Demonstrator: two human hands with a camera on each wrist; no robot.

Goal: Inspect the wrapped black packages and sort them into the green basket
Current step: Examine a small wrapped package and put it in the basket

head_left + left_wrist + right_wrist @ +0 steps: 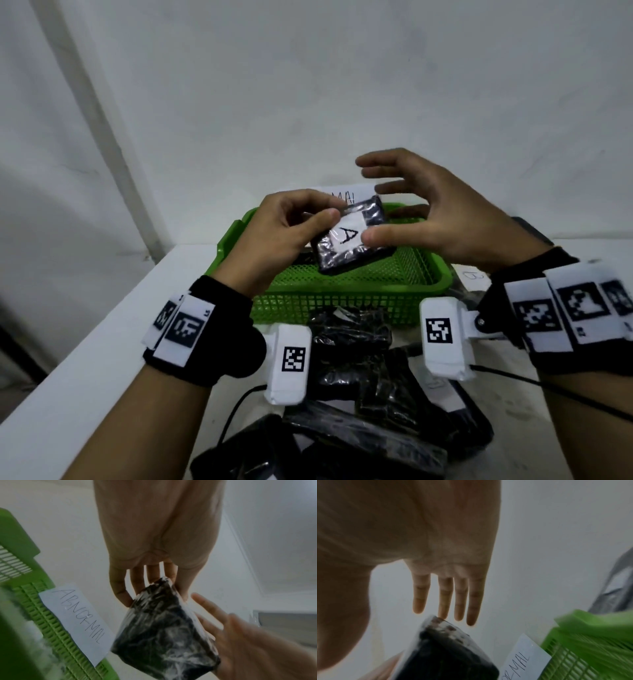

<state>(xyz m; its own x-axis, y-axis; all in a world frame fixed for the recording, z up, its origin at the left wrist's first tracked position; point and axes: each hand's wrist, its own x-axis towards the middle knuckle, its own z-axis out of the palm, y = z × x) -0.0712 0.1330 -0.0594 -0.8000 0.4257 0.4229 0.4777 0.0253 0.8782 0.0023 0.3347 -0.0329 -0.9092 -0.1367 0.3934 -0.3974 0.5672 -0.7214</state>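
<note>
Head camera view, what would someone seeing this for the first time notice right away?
Probably the wrapped black package with a white label marked A, held up above the green basket at the centre. The left hand pinches it while the right hand hovers beside it with fingers spread, thumb at the label. Next, the pile of black packages on the white table nearest the person, and a paper note reading ABNORMAL on the basket's far rim.
</note>
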